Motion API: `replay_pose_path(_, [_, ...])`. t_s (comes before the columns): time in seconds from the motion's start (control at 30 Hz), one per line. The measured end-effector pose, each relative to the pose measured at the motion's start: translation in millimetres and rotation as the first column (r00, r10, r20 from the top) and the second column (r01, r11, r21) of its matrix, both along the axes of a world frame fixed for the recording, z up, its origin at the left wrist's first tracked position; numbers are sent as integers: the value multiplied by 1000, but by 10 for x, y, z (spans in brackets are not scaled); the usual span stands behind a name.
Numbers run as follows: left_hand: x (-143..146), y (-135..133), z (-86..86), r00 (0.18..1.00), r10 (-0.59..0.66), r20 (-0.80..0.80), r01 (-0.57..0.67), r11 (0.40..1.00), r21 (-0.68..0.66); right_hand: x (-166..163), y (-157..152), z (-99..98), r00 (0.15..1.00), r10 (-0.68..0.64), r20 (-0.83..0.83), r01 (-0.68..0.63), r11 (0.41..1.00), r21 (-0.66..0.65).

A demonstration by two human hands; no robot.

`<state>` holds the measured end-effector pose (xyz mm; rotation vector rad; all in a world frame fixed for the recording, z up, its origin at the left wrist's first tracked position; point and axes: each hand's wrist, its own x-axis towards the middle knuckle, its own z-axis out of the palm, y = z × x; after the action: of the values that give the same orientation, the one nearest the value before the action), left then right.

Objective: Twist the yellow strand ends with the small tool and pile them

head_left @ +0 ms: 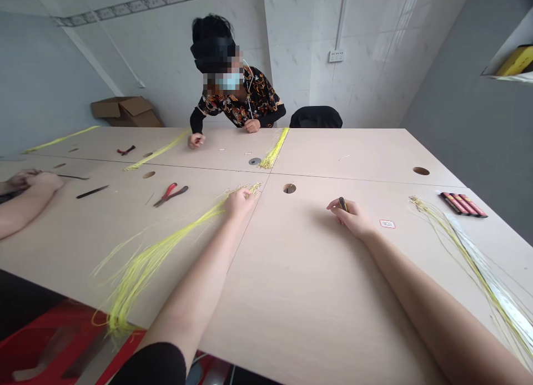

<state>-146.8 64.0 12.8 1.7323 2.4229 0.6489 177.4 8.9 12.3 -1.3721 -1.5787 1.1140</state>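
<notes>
My sleeve (155,365) is showing black; my left hand (239,204) is pinching gold-tipped, fanning yellow strands (145,266), my right hand (353,217) a tool (343,203).

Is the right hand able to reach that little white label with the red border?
Probably yes: the label lies near the right hand, with bare pale tabletop between, though that hand holds a slim dark tool.

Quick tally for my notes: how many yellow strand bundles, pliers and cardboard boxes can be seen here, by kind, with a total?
Yellow strand bundles: 5
Pliers: 2
Cardboard box: 1
Total: 8
</notes>
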Motion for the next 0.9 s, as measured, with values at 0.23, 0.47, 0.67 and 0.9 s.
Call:
replay_pose_path(0.23, [13,-18,25,1000,-1,-8,0,999,-50,-13,-19,22,1000,5,2,-5,1000,5])
replay_pose_path(0.47, [10,-13,18,1000,4,-12,-5,998,-58,-24,-28,39,1000,5,-2,-5,1000,12])
replay_pose_path(0.67, [12,-8,21,1000,5,-15,-6,998,-66,-24,-23,42,1000,2,3,-2,1000,5])
replay_pose_path(0.9, [16,8,17,998,-14,-67,7,994,-110,-15,-10,19,1000,6,18,-6,1000,13])
